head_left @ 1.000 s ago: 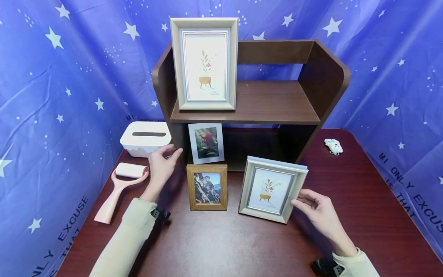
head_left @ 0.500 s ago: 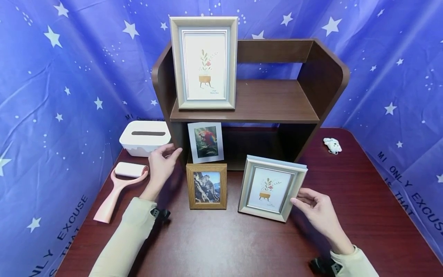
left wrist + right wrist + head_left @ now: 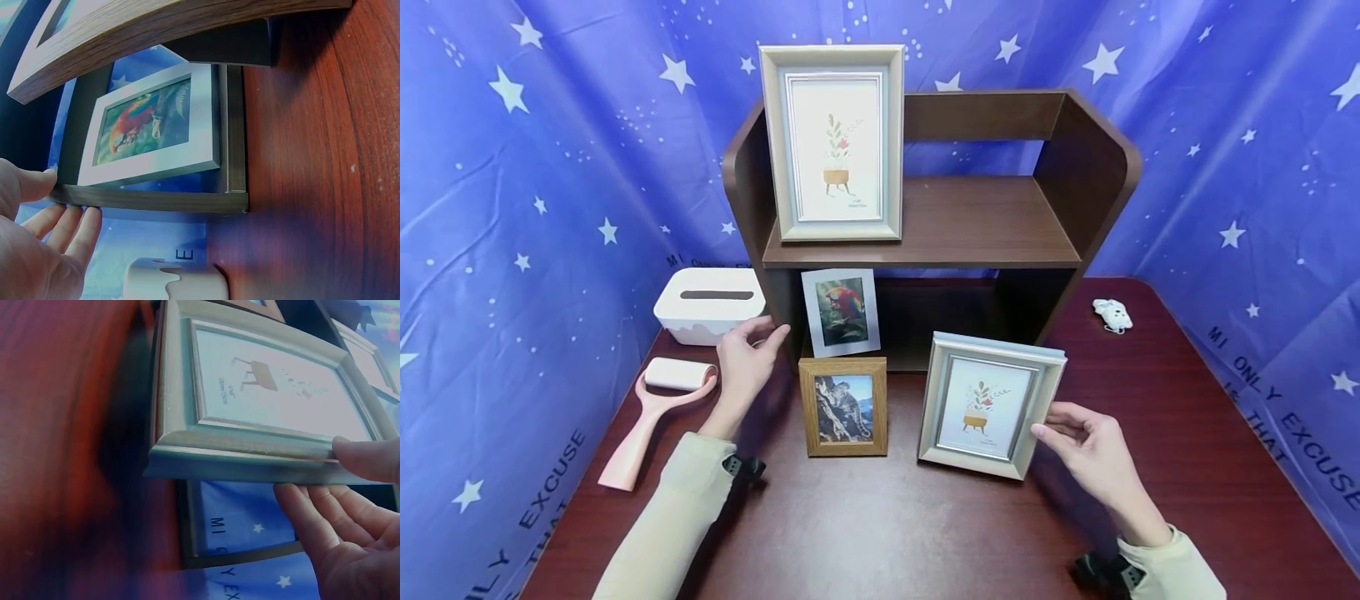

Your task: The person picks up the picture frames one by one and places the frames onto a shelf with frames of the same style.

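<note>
My right hand [image 3: 1093, 454] pinches the right edge of a cream picture frame [image 3: 981, 406], thumb in front and fingers behind. This frame leans back slightly on the table, turned at an angle, with a potted-plant print inside. In the right wrist view the thumb [image 3: 365, 456] lies on the front of its border. My left hand [image 3: 745, 367] grips the left side panel of a dark brown shelf [image 3: 988, 217], thumb inside and fingers outside in the left wrist view. Beside it, a white frame with a parrot picture [image 3: 147, 128] stands in the lower compartment. A wooden frame [image 3: 844, 450] stands before it.
Another cream frame [image 3: 833, 229] stands on the upper shelf at left. A white tissue box [image 3: 707, 310] and a pink lint roller [image 3: 638, 442] lie left of the shelf. A small white figurine [image 3: 1112, 316] is on the table [image 3: 1150, 400] at right. A starry curtain surrounds everything.
The head view has shifted slightly, so the scene sits a little further left. Both hands keep their holds, and the frame in my right hand stays in nearly the same place.
</note>
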`<state>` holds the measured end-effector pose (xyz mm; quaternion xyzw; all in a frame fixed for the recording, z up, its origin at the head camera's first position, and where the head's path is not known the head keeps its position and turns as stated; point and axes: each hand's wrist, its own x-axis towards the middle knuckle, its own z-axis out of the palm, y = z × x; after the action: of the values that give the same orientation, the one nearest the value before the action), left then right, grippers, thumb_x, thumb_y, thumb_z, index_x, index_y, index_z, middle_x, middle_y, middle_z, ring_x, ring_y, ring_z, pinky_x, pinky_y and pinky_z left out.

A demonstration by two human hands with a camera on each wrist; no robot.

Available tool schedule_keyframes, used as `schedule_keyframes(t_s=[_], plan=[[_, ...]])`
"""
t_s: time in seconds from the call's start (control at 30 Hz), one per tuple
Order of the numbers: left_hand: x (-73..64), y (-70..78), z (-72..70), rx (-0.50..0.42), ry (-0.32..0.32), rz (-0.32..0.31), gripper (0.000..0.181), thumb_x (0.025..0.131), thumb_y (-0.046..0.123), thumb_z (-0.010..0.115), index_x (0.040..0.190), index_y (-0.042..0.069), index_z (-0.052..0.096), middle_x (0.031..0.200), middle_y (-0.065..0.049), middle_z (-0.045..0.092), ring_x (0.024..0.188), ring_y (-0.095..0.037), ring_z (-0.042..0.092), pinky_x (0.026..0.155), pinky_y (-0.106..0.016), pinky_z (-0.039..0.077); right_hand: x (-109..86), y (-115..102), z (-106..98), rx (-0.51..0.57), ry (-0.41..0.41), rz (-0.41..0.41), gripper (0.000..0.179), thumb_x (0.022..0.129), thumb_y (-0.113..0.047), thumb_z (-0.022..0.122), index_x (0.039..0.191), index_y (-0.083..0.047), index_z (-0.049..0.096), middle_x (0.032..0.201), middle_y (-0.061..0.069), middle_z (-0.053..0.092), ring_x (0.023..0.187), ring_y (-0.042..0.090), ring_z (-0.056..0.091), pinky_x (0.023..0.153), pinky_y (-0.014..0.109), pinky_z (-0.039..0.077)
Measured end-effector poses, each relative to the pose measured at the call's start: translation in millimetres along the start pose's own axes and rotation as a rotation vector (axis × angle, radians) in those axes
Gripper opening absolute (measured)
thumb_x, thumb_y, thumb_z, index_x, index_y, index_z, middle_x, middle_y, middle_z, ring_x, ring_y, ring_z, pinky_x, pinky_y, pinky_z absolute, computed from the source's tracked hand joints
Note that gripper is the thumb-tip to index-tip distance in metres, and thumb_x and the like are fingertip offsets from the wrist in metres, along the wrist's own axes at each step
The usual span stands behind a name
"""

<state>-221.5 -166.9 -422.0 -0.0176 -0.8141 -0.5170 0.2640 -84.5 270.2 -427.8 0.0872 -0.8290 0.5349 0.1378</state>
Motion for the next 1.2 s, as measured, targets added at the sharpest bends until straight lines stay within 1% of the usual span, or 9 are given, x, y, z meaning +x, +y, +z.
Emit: schedule_keyframes(t_s=[0.2,0.33,0.63,0.83,1.03,1.13,1.2], plan=[[-1.4,-0.8,-0.1,-0.007,-0.003,0.001,0.023,0.083,0.015,0.076,0.099,0.0,0.073,0.09,-0.01,0.071,0.083,-0.018,0.068,0.07,-0.02,0.053,2.0,-16.3,-9.6,-0.071,0.004,-0.001,0.02,0.079,0.007,0.073,0.099,0.008,0.066,0.083,0.016,0.069,0.072,0.009,0.067,0.063,0.018,0.053],[-1.3,-2.4,0.7,0.012,-0.008,0.011,0.022,0.083,0.015,0.076,0.099,0.001,0.073,0.09,-0.009,0.072,0.082,-0.016,0.068,0.069,-0.017,0.052,4.8,-26.5,-16.7,-0.11,0.01,-0.017,0.021,0.079,0.008,0.073,0.099,0.007,0.067,0.082,0.013,0.069,0.07,0.008,0.067,0.062,0.017,0.053],[0.4,-4.2,1.3,0.06,-0.002,0.041,0.022,0.082,0.017,0.077,0.099,0.003,0.074,0.089,-0.008,0.072,0.08,-0.016,0.069,0.065,-0.014,0.051,16.0,-54.8,-34.4,-0.136,0.031,-0.028,0.023,0.077,0.008,0.074,0.1,0.007,0.068,0.082,0.001,0.07,0.07,0.007,0.067,0.061,0.016,0.052],[3.4,-2.5,2.5,0.071,-0.002,0.083,0.022,0.083,0.017,0.076,0.098,0.001,0.073,0.088,-0.009,0.072,0.079,-0.018,0.069,0.066,-0.019,0.053,19.4,-72.6,-49.3,-0.153,0.052,-0.042,0.024,0.076,0.009,0.074,0.099,0.009,0.067,0.082,-0.004,0.07,0.068,0.006,0.067,0.06,0.015,0.051],[0.5,-1.6,1.6,0.11,0.004,0.1,0.02,0.083,0.016,0.076,0.096,0.001,0.073,0.088,-0.009,0.072,0.076,-0.017,0.069,0.064,-0.026,0.055,25.4,-90.9,-62.7,-0.2,0.058,-0.054,0.026,0.076,0.007,0.076,0.1,0.007,0.068,0.084,-0.008,0.07,0.067,0.006,0.067,0.057,0.015,0.05],[-0.3,-2.3,0.7,0.113,0.012,0.101,0.02,0.082,0.015,0.075,0.097,0.002,0.073,0.088,-0.008,0.072,0.077,-0.017,0.069,0.064,-0.028,0.055,31.5,-101.2,-69.4,-0.203,0.044,-0.04,0.027,0.077,0.004,0.077,0.103,0.006,0.068,0.086,-0.007,0.071,0.067,0.007,0.067,0.056,0.015,0.05],[-0.4,-2.9,0.6,0.109,0.014,0.101,0.019,0.082,0.015,0.075,0.097,0.002,0.073,0.088,-0.008,0.072,0.077,-0.017,0.069,0.065,-0.028,0.055,35.7,-108.5,-73.9,-0.218,0.034,-0.011,0.027,0.079,-0.001,0.077,0.105,0.002,0.069,0.087,-0.007,0.071,0.068,0.007,0.067,0.057,0.015,0.049]])
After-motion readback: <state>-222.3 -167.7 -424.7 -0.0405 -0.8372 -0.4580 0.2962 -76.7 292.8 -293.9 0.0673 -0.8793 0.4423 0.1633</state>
